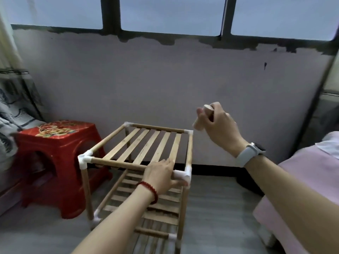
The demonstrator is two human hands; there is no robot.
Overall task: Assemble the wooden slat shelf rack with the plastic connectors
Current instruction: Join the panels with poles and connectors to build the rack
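Note:
The wooden slat shelf rack (pixel 146 145) stands on the floor in the middle, with a slatted top tier and a lower slatted tier below. White plastic connectors (pixel 84 160) join its round rods at the corners. My left hand (pixel 161 174) grips the front rod next to the front-right connector (pixel 184 175). My right hand (pixel 218 123) is raised above and to the right of the rack's far right corner, closed around a short wooden rod (pixel 200 120) that points down-left.
A red plastic stool (pixel 55 162) stands just left of the rack. A grey wall and window lie behind. A pink-covered bed (pixel 311 180) fills the right side, patterned bedding (pixel 14 110) the left. Grey floor surrounds the rack.

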